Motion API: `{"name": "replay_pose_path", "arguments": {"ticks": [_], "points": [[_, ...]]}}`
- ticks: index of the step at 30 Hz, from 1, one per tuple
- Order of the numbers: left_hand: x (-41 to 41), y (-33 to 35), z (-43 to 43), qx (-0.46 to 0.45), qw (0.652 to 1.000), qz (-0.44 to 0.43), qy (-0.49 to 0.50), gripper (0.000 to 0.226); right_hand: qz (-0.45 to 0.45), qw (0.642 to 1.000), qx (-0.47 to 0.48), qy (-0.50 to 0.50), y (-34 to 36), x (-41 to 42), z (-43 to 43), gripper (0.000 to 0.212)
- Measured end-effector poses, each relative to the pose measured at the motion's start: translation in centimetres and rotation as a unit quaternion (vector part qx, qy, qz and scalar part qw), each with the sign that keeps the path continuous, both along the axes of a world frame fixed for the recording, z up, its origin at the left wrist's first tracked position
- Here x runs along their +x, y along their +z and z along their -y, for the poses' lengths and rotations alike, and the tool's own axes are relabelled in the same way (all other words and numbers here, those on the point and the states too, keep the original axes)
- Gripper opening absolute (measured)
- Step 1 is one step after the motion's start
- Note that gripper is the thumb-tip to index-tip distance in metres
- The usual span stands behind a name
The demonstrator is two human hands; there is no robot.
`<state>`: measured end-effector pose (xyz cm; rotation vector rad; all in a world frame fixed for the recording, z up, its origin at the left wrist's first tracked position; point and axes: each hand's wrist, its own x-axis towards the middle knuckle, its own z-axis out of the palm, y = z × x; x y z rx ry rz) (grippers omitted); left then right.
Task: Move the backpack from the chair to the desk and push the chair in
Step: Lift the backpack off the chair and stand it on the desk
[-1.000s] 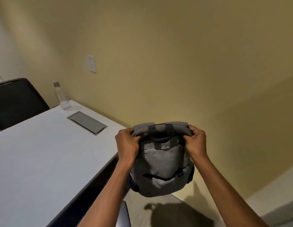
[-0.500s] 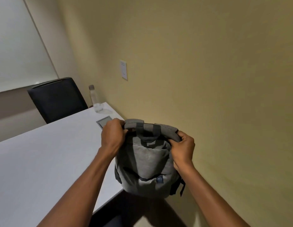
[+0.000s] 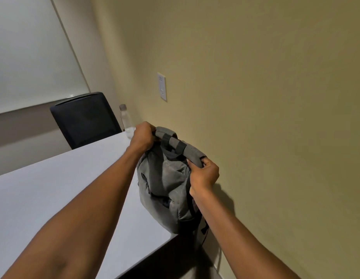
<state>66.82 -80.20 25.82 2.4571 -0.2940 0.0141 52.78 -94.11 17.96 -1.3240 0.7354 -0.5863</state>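
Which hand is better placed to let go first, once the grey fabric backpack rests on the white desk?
Probably the right hand: it grips the top end of the grey fabric backpack beyond the white desk edge.

Backpack [image 3: 167, 190] stood at desk's [image 3: 54, 194] right corner, nearest the wall [image 3: 255, 97], its base at the desk edge, w/ part hanging past it on the right. Left hand [image 3: 142, 135] gripped the top's far end, right hand [image 3: 203, 175] the near end. Behind the left hand, a bottle [image 3: 125, 119] stood on the desk's far right corner, by the wall. Chair [image 3: 84, 117] sat behind the desk's far edge, left of the bottle. Wall plate [image 3: 162, 86] was on the wall above the bottle, to its right.
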Motion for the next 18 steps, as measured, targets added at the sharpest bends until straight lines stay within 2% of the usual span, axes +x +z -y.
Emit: {"name": "replay_pose_path", "arguments": {"ticks": [3, 6, 9, 10, 15, 18], "points": [[1.0, -1.4, 1.1, -0.037, 0.999, 0.003, 0.009, 0.018, -0.011, 1.0, 0.012, -0.016, 0.4, 2.3, 0.9, 0.009], [0.4, -3.0, 1.7, -0.087, 0.996, 0.014, 0.014, 0.029, -0.019, 0.999, 0.012, -0.025, 0.4, 4.0, 1.9, 0.019], [-1.9, -5.4, 1.9, -0.163, 0.984, 0.038, 0.058, 0.033, -0.023, 0.999, 0.017, -0.03, 0.5, 5.0, 2.4, 0.006], [-2.9, -6.4, 1.9, -0.175, 0.981, 0.039, 0.074, 0.037, -0.024, 0.999, 0.018, -0.031, 0.7, 5.2, 2.6, 0.009], [-8.7, -12.8, 2.3, -0.117, 0.981, -0.044, 0.146, 0.051, -0.052, 0.997, -0.009, -0.05, 1.2, 5.8, 4.3, 0.023], [-11.4, -15.5, 3.2, -0.136, 0.98, -0.085, 0.114, 0.066, -0.056, 0.995, -0.077, -0.04, 0.7, 5.2, 4.3, 0.03]]}}
